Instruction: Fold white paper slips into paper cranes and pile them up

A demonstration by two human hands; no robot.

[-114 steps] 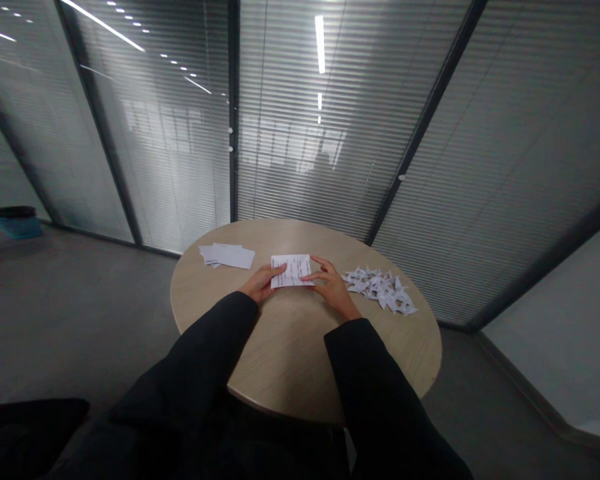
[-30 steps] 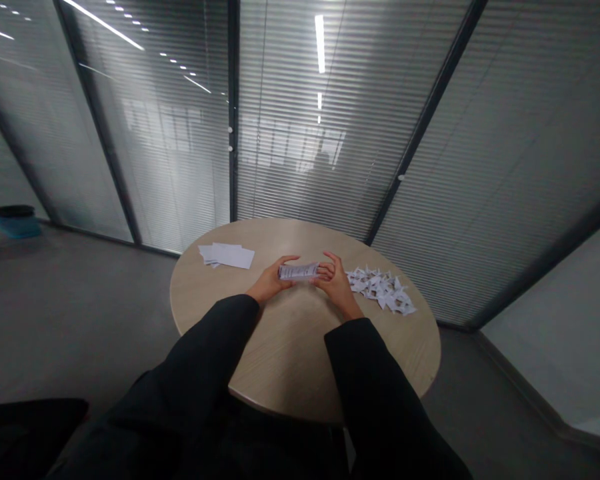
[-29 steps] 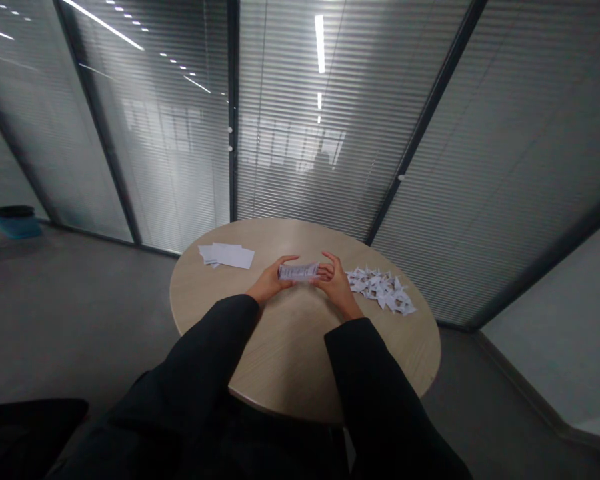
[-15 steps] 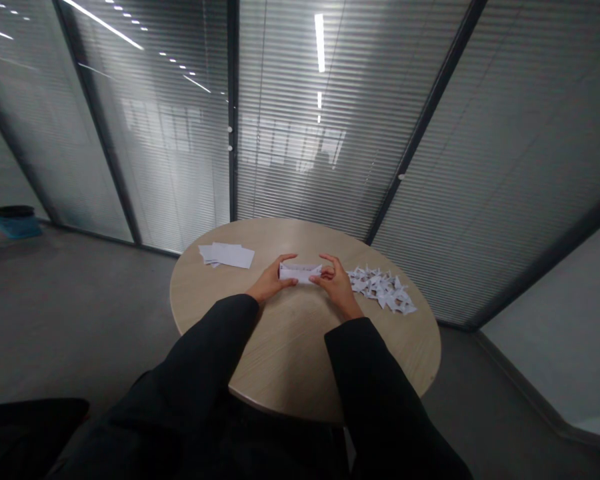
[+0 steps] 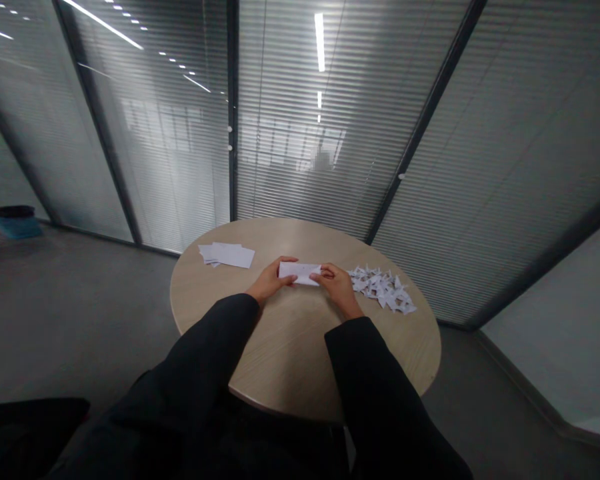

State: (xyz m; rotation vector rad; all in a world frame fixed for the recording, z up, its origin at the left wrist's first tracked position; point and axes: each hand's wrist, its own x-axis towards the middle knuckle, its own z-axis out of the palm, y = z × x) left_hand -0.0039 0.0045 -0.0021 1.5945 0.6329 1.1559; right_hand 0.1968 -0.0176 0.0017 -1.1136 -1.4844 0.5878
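Note:
A white sheet of paper (image 5: 300, 272), folded into a narrow strip, lies flat on the round wooden table (image 5: 290, 347). My left hand (image 5: 270, 280) presses its left end with fingers curled over the edge. At the right end my right hand (image 5: 336, 283) pinches the strip with fingers together. Both arms wear dark sleeves.
A small stack of flat white sheets (image 5: 227, 255) lies at the table's back left. A heap of several folded paper shapes (image 5: 383, 289) sits to the right of my right hand. Glass walls with blinds (image 5: 330, 120) stand behind the table.
The paper was a wider printed sheet, then was lifted and folded between both hands. Now it lies flat as a narrow strip with both hands pressing on it.

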